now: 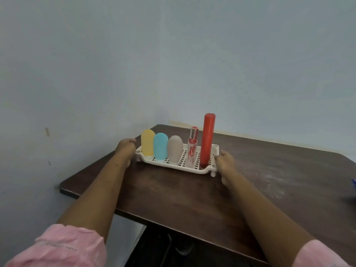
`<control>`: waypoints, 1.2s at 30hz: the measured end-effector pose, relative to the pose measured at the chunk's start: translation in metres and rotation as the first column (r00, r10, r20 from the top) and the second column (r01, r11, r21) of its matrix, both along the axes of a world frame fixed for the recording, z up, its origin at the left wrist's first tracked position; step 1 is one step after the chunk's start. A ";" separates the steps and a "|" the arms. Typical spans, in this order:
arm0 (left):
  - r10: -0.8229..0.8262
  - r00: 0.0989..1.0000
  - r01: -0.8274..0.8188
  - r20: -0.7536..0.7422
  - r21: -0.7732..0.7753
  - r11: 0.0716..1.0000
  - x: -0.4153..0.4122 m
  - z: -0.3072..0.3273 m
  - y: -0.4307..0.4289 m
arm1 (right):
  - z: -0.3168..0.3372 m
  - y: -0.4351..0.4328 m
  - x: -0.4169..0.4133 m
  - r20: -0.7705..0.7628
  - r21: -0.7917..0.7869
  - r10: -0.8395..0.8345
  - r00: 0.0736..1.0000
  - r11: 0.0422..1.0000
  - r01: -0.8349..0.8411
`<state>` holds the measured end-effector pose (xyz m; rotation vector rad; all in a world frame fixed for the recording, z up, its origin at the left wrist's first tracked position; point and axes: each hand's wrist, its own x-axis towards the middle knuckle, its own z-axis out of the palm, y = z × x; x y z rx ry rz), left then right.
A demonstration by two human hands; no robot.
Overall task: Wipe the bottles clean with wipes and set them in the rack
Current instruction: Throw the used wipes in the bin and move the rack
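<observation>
White rack (192, 169), centre of frame, on dark table (173, 193). Holds five items upright, left to right: yellow bottle (148, 142), blue bottle (160, 146), beige bottle (175, 148), clear bottle (192, 149) with red print, tall red bottle (207, 139). None outside it; no wipe in view. Task judged all but finished. Left hand (125, 146) at rack's left end, right hand (226, 160) against its right end, fingers bent; actual grip cannot be told.

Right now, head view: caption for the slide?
Left hand and right hand flank a white rack of five upright bottles on a brown table.
</observation>
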<state>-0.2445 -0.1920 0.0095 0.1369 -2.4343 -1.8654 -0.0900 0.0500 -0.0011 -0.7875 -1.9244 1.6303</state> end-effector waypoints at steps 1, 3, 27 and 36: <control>0.002 1.000 -0.002 0.017 -0.006 1.000 -0.005 -0.002 0.002 | -0.004 0.002 -0.006 0.011 0.003 -0.008 1.000 1.000 0.008; -0.012 0.999 0.011 0.051 0.014 1.000 -0.015 -0.007 0.003 | -0.009 0.004 -0.015 0.014 0.015 -0.022 1.000 1.000 0.022; -0.086 0.996 0.081 0.017 0.198 0.977 -0.017 -0.021 0.040 | -0.017 0.036 -0.029 0.048 0.072 -0.032 0.998 0.997 0.028; -0.119 0.993 0.115 0.010 0.192 0.975 -0.015 -0.021 0.062 | -0.014 0.058 -0.022 0.013 0.324 -0.026 1.000 0.946 0.020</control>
